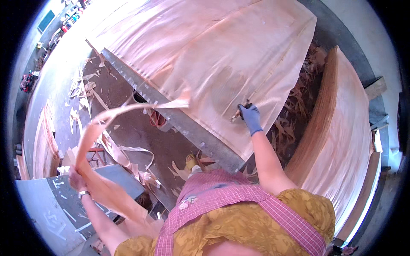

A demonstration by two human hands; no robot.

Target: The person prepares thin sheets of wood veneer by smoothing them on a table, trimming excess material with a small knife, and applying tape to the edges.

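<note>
My left hand, bare with a band at the wrist, is closed on a long curling strip of wood veneer. The strip bends up and over to the near left edge of a big veneer sheet, and its other end hangs down beside my forearm. My right hand, in a blue-grey glove, rests over the sheet toward its near right side. Its fingers are wrapped round a small dark tool with a brownish end; its exact kind is too small to make out.
A tall stack of veneer sheets stands to the right. Torn veneer scraps litter the floor at left and between the stacks. A grey board edge runs under the near side of the sheet. A blue-grey box-like surface stands at lower left.
</note>
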